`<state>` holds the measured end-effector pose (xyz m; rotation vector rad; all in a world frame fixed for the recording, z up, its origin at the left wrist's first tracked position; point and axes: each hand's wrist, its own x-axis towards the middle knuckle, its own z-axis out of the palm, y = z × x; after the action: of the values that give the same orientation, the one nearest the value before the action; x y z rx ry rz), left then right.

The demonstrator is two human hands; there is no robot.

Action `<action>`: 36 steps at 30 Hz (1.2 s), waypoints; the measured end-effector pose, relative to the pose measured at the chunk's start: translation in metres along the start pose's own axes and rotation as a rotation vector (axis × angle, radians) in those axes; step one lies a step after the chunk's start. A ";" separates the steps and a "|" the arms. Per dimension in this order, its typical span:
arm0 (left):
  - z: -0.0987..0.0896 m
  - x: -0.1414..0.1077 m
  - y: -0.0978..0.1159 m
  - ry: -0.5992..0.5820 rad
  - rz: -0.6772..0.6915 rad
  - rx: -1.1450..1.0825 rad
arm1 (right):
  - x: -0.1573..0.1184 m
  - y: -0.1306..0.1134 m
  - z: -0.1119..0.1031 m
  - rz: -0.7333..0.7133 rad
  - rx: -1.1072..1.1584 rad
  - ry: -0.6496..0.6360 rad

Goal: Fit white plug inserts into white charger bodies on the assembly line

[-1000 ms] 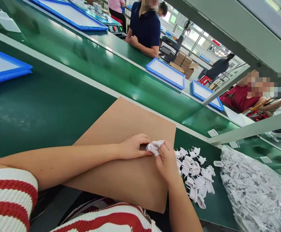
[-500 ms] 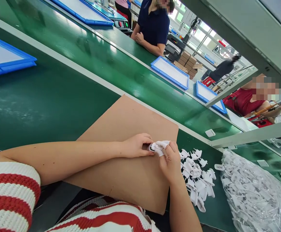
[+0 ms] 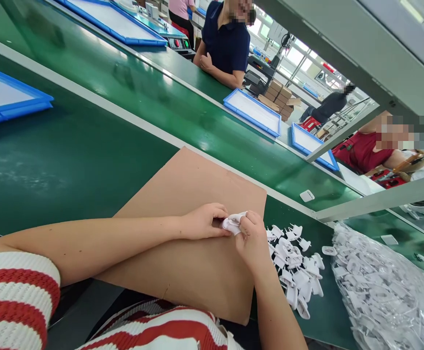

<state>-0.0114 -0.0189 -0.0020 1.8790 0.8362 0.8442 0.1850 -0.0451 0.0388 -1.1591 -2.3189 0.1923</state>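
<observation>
Over a sheet of brown cardboard point(image 3: 193, 189), my two hands meet at a small white plastic plug housing point(image 3: 229, 224). My left hand point(image 3: 203, 221) pinches its left end between thumb and fingers. From the other side, the curled fingers of my right hand point(image 3: 253, 240) press on its right end. Fingers cover much of the housing, so its full shape is hidden. Just right of my right hand, a loose heap of white plug parts point(image 3: 295, 270), some with pins showing, lies on the green table.
A clear plastic bag full of white parts point(image 3: 375, 287) lies at the right. Beyond the cardboard runs a green conveyor belt point(image 3: 153, 102) carrying white pieces point(image 3: 307, 195). A blue tray point(image 3: 18, 111) stands at left. A metal beam point(image 3: 379, 200) crosses at right. Co-workers sit opposite.
The dark opening visible at the housing's left end is now covered, and the white pieces between my hands sit closer together. My right hand has shifted slightly left. The view has tilted slightly.
</observation>
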 end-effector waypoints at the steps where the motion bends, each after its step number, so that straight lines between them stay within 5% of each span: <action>1: 0.000 0.000 0.000 -0.004 -0.005 -0.005 | 0.001 0.000 0.000 -0.008 0.001 0.008; 19: 0.001 0.002 -0.006 0.009 -0.009 -0.026 | -0.004 0.002 -0.001 -0.073 0.022 0.031; 25: -0.002 0.002 -0.003 -0.026 -0.021 -0.029 | -0.008 0.005 -0.002 -0.018 0.030 0.106; 36: -0.001 0.001 -0.004 0.000 -0.024 -0.033 | -0.001 -0.006 0.001 0.026 -0.084 0.045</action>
<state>-0.0124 -0.0165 -0.0049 1.8368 0.8383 0.8379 0.1804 -0.0491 0.0395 -1.2227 -2.2927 0.0775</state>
